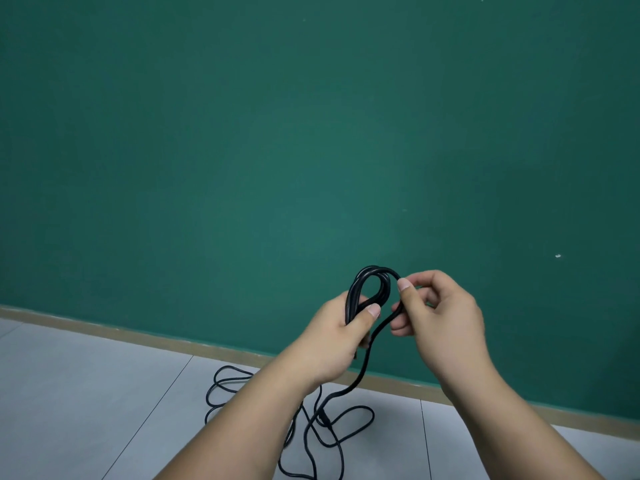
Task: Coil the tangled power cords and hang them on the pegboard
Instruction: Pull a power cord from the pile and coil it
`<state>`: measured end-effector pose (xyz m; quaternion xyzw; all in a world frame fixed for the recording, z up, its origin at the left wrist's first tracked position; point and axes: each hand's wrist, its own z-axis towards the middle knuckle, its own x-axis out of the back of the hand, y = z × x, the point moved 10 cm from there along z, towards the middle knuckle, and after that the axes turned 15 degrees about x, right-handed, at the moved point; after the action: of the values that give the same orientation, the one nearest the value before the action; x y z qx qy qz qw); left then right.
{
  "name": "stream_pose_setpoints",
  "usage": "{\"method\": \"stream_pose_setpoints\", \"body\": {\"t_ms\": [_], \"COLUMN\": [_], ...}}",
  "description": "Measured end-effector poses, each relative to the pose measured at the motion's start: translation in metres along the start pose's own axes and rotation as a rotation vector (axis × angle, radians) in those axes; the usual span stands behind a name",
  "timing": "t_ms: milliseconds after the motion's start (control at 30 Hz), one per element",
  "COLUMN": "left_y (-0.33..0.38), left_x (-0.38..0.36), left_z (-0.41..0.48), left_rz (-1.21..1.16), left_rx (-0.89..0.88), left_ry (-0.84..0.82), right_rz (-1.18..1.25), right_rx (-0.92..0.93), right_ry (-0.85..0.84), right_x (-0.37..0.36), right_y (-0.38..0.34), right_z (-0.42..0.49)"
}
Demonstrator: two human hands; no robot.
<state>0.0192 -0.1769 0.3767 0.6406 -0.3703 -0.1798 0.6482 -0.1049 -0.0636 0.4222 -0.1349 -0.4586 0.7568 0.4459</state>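
Near the green wall, left hand [341, 332] grips a small coil of thin black power cord [369, 289], right hand [436, 306] pinches its next loop. Most cord lies tangled on the grey tiled floor [86, 393]; coiling looks early, no pegboard visible.

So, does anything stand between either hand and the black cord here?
Nothing visible does: the left hand grips the coiled black cord, the right hand pinches its next loop. No pegboard is in view.
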Motion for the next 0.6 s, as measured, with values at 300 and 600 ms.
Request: {"method": "stream_pose_setpoints", "body": {"t_ms": [300,600], "left_y": [-0.003,-0.005], "left_x": [-0.018,-0.035], "left_z": [-0.004,-0.005], "left_rz": [-0.175,0.523], "left_rx": [0.081,-0.051], "left_ry": [-0.071,-0.133], "right_rz": [-0.329,-0.590], "right_rx": [0.148,0.122], "right_ry": [-0.116,-0.475], "right_x": [-0.004,-0.021], "right_y": [-0.004,0.005], "right_z": [0.007,0.000]}}
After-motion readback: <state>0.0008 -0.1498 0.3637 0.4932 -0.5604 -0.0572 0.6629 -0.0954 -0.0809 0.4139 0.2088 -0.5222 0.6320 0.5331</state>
